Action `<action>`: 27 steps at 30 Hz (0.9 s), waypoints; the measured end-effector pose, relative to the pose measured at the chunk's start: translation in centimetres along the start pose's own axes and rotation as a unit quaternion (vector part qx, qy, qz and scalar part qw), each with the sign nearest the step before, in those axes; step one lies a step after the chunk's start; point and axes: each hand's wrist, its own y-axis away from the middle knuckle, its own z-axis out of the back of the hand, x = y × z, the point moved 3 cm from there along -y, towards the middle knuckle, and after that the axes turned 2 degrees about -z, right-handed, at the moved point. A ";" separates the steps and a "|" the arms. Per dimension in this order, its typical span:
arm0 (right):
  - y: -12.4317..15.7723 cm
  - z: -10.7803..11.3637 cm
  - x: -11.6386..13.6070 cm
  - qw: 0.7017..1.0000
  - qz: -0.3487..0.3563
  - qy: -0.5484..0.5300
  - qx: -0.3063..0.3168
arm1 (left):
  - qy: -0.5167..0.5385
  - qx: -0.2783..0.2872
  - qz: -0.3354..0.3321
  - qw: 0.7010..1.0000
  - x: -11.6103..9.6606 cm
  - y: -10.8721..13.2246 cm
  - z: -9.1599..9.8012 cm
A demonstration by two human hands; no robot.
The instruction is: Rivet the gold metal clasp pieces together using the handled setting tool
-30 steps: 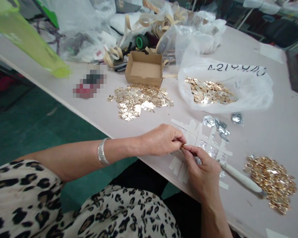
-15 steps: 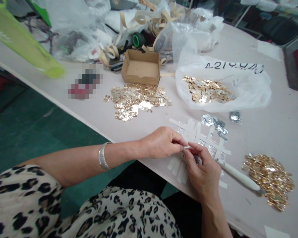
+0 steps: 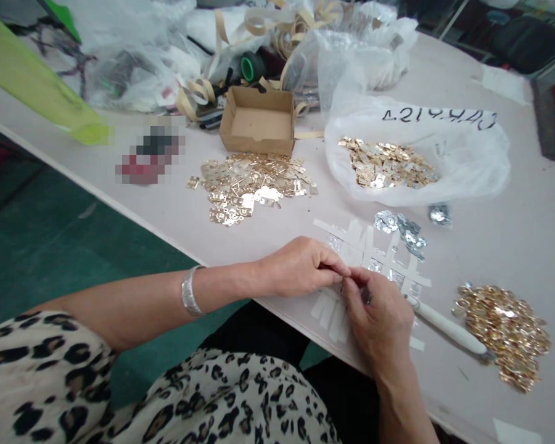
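Observation:
My left hand (image 3: 305,265) reaches in from the left, thumb and fingers pinched at the tips. Those tips meet the pinched fingertips of my right hand (image 3: 379,314), and the small piece between them is too hidden to name. Below them, transparent film and pale strips of tape (image 3: 393,264) are stuck to the table. A white-handled tool (image 3: 451,327) sticks out beside my right hand; I cannot tell whether the hand holds it. Silvery round metal pieces (image 3: 400,229) lie just beyond my hands.
At the right is a heap of gold round pieces (image 3: 504,333). Flat gold metal plates (image 3: 245,188) are piled before a cardboard box (image 3: 258,120). A white plastic bag (image 3: 476,166) holds more gold plates. Plastic bags and tape rolls crowd the back. The table edge (image 3: 185,250) runs diagonally.
My fingertips have drawn closer together, and the small pale piece that showed between them is now covered. The view has shifted slightly.

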 end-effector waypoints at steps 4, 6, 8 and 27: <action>-0.4 1.0 -0.5 0.996 -0.009 -0.053 0.065 | -0.231 -0.023 -0.173 0.957 -0.4 0.9 -1.3; -0.9 2.1 -1.6 0.995 -0.032 -0.061 0.072 | -0.317 -0.028 -0.222 0.922 -0.4 1.4 -2.1; -1.7 3.1 -3.6 0.995 -0.082 -0.029 0.056 | -0.353 -0.027 -0.239 0.904 -0.4 1.8 -2.6; -9.3 2.8 -10.6 0.971 -0.104 0.024 0.216 | -0.334 -0.011 -0.252 0.908 0.3 1.6 -1.6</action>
